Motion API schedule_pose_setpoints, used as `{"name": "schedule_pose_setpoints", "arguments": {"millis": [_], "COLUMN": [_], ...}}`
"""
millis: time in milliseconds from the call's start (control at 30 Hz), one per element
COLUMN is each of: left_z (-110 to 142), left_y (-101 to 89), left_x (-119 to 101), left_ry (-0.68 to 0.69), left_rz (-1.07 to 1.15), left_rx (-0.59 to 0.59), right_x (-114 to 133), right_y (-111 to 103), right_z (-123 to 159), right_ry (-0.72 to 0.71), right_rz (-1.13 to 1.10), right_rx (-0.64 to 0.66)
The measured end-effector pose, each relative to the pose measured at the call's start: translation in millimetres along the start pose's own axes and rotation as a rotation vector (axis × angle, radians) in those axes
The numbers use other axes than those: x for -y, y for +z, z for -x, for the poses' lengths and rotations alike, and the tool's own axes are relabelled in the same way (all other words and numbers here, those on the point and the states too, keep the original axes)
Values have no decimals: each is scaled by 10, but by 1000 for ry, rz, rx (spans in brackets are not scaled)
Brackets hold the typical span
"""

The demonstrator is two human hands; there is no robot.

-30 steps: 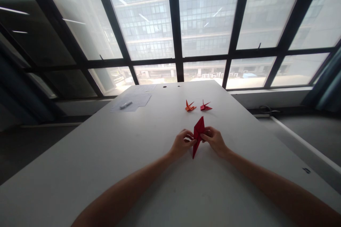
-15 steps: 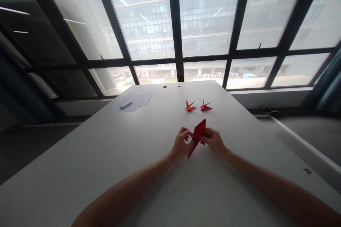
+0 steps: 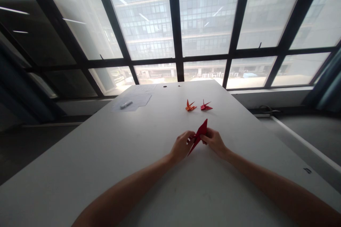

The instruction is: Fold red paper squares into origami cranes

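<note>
A folded red origami paper (image 3: 201,130) is held between my two hands just over the table, slanting with one point up to the far right and the other down to the near left. My left hand (image 3: 183,144) pinches its left edge near the middle, fingers curled. From the other side, my right hand (image 3: 214,141) grips it between thumb and fingers. Beyond my hands an orange paper crane (image 3: 190,107) and a red paper crane (image 3: 205,106) stand side by side on the table. The fingertips behind the paper are partly hidden.
The white table (image 3: 112,156) stretches to a wall of dark-framed windows. At its far left lie sheets of paper (image 3: 144,99) with a white rolled or tube-like item (image 3: 126,104) on them. A small dark mark (image 3: 307,171) sits near the right edge.
The red paper has narrowed in view, its upper flap folded or turned toward the right. My left hand's fingers have closed in along its left edge; the right hand is nearly still.
</note>
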State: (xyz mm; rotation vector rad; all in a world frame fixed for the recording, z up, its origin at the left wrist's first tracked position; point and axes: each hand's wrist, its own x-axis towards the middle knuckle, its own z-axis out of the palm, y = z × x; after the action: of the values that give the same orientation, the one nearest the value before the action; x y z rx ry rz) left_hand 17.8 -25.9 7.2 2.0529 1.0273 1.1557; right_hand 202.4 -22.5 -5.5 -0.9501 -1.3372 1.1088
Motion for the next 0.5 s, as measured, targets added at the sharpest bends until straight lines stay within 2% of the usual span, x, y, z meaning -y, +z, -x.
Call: {"name": "schedule_pose_setpoints", "arguments": {"millis": [167,500], "left_z": [-1,7], "left_y": [-5,-32], "left_x": [-14,10], "left_ry": [13,90], "left_rz": [5,-181], "left_rx": [73,53], "right_x": [-25,-73], "right_y": [-9,-12], "right_z": [-4,-8], "right_ry": [7,13], "right_rz": [-24,-5], "right_rx": [-7,36]}}
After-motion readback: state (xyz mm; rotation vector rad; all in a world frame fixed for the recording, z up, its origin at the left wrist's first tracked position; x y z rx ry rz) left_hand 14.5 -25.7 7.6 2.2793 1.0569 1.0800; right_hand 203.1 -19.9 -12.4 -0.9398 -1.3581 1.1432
